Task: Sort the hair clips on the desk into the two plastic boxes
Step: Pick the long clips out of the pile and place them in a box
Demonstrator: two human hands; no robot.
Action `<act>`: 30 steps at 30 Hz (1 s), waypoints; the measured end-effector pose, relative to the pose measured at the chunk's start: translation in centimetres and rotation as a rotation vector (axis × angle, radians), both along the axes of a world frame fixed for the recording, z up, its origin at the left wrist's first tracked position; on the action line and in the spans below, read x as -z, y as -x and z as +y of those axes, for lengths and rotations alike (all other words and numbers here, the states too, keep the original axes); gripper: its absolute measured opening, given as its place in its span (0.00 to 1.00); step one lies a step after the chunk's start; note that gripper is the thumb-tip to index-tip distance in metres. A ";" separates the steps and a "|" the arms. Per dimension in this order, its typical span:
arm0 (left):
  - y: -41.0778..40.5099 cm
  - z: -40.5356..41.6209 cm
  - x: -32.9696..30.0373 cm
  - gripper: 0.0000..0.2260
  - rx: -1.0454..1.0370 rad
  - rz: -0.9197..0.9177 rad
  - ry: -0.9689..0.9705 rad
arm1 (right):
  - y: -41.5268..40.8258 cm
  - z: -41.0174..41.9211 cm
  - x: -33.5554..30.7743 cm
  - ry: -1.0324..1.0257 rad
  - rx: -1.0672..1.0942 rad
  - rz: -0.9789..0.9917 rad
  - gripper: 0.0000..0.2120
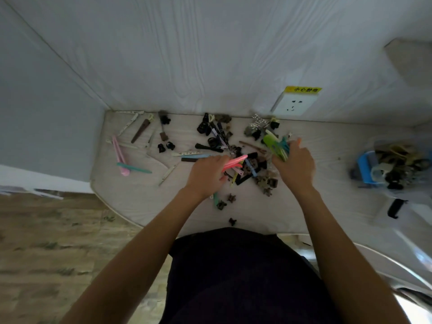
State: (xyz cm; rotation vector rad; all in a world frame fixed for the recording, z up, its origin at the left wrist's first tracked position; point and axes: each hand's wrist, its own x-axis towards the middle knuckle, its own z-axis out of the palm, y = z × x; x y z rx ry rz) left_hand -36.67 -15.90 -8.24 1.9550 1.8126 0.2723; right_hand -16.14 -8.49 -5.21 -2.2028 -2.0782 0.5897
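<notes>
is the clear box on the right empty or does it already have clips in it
Not empty. The clear box at the desk's right holds a heap of dark and pale clips beside a blue piece; blur hides which kinds.

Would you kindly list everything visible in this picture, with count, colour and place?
Pale wooden desk: one, whitish, centre.
Loose hair clips: many, mostly black and brown, scattered mid-desk.
Long pink clip: one, desk's left.
Long teal clip: one, beside the pink one.
Clear plastic box of clips: one, blurred, desk's right.
White wall socket: one, yellow label above.
Left hand: grips a coral-pink clip.
Right hand: holds a bundle of green and teal clips.
</notes>
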 end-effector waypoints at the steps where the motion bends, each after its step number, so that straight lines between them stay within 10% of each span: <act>1: -0.3 0.4 0.0 0.17 0.022 0.026 0.001 | -0.9 -0.3 0.1 0.010 0.070 0.018 0.24; 18: -0.4 -5.9 0.4 0.16 -0.550 0.014 0.257 | -3.1 -0.2 2.8 0.170 0.185 0.135 0.22; 30: 1.6 -3.0 0.5 0.20 -0.467 0.058 0.238 | -4.2 -5.1 3.1 0.057 0.130 0.080 0.21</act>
